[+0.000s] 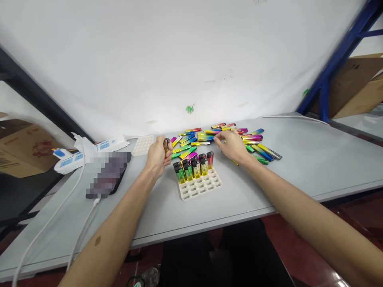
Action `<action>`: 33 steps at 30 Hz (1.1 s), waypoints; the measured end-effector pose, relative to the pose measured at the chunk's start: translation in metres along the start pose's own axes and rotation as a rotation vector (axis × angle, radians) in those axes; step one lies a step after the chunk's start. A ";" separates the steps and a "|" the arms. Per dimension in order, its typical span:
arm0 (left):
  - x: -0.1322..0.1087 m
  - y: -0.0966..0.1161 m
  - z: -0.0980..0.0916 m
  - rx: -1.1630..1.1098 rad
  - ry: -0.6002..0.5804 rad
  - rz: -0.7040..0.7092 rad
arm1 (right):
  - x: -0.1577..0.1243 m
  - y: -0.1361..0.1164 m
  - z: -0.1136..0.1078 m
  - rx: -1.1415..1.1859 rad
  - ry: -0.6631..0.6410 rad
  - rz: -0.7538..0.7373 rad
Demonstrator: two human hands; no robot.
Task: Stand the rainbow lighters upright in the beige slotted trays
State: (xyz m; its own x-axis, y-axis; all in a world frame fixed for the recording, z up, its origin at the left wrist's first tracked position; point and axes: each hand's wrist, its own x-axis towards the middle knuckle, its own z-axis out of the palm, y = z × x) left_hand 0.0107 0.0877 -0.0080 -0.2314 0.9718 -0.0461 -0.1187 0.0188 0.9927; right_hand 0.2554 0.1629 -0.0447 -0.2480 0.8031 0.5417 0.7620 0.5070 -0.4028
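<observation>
My left hand [157, 156] is closed around a lighter [166, 144] and holds it upright, just left of a white slotted tray [201, 187]. Several colourful lighters [194, 164] stand in the tray's far rows. My right hand [231, 144] reaches over a loose pile of colourful lighters [221, 137] spread flat behind the tray. Its fingers curl down onto the pile, touching a lighter there; whether they grip it I cannot tell.
A second white slotted tray [143, 145] lies at the back left. A phone [108, 175] on a white cable and white power strips [89, 151] sit on the grey table [314, 159] at the left. Cardboard boxes [356, 85] and a blue rack [332, 67] stand at the right.
</observation>
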 end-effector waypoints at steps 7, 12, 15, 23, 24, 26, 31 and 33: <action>-0.001 0.006 -0.001 -0.009 0.024 0.104 | 0.003 0.004 -0.006 -0.045 0.016 0.065; -0.007 0.018 0.006 0.122 0.074 0.483 | 0.002 0.005 -0.014 -0.171 -0.008 0.079; -0.020 0.031 0.018 0.330 0.056 0.624 | 0.002 0.009 -0.020 -0.224 -0.173 -0.012; -0.073 0.060 0.061 0.902 -0.192 0.828 | 0.001 0.007 -0.023 -0.203 -0.405 -0.217; -0.077 0.060 0.065 0.939 -0.211 0.832 | 0.000 0.007 -0.021 -0.183 -0.396 -0.233; -0.084 0.059 0.074 1.015 -0.227 0.855 | 0.000 0.006 -0.018 -0.152 -0.370 -0.254; -0.082 0.048 0.084 1.242 -0.259 0.951 | 0.000 0.008 -0.013 -0.109 -0.350 -0.238; -0.078 0.043 0.084 1.349 -0.275 0.984 | 0.000 0.008 -0.014 -0.126 -0.347 -0.223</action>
State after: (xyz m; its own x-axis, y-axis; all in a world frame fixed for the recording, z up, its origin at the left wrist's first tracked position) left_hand 0.1049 0.0322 0.0479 0.4694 0.7430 0.4771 0.8399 -0.5424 0.0185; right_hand 0.2698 0.1623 -0.0371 -0.5849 0.7468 0.3165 0.7289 0.6551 -0.1986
